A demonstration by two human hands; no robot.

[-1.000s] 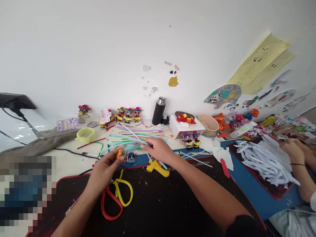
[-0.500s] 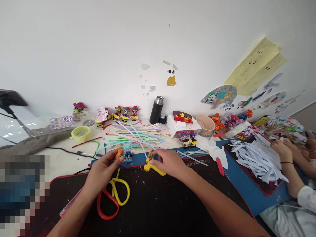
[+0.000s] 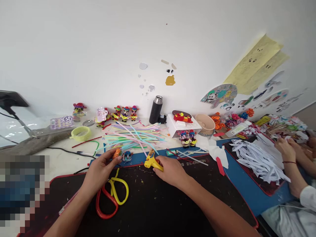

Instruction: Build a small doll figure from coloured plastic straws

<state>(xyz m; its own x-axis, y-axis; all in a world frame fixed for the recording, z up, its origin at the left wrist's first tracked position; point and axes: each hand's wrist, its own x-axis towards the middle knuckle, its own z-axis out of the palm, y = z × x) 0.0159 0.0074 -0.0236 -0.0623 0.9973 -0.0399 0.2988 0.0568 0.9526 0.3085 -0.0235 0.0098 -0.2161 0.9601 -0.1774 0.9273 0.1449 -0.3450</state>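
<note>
My left hand point(image 3: 100, 171) pinches a small orange craft piece point(image 3: 117, 153) between thumb and fingers, just left of a tiny blue figurine point(image 3: 127, 156) on the mat. My right hand point(image 3: 171, 171) is closed around the handle of a yellow glue gun point(image 3: 150, 162), which rests on the black mat point(image 3: 153, 204) with its nozzle pointing up and left. A spread pile of pastel pipe-cleaner strips point(image 3: 134, 135) lies just beyond both hands. Scissors with red and yellow handles point(image 3: 112, 197) lie under my left wrist.
A black flask point(image 3: 156, 110), a white box point(image 3: 181, 126), a paper bowl point(image 3: 206, 122) and small figurines point(image 3: 125, 113) line the wall. Another person's hands point(image 3: 287, 149) work at the right beside white paper strips point(image 3: 256, 159). A yellow-green ring point(image 3: 80, 133) sits at left.
My right hand has left the pipe-cleaner strips, come back toward me and closed on the yellow glue gun. My left hand keeps the orange piece in about the same place.
</note>
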